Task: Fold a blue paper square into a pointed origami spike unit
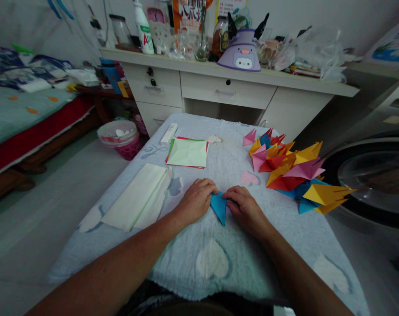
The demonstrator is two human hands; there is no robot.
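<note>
A folded blue paper triangle (219, 207) lies on the light blue cloth-covered table (199, 259), point toward me. My left hand (197, 199) presses on its left edge with curled fingers. My right hand (244, 207) presses its right edge. Both hands pinch or hold the paper flat against the cloth. A pile of folded paper pieces (291, 169) in yellow, pink, red and blue sits to the right of my right hand.
A stack of flat coloured paper sheets (188, 152) lies at the table's far middle, a white folded cloth (138, 197) on the left. A cluttered white desk (232, 83) stands behind, a bed (25, 114) on the left, a pink bin (120, 138) on the floor.
</note>
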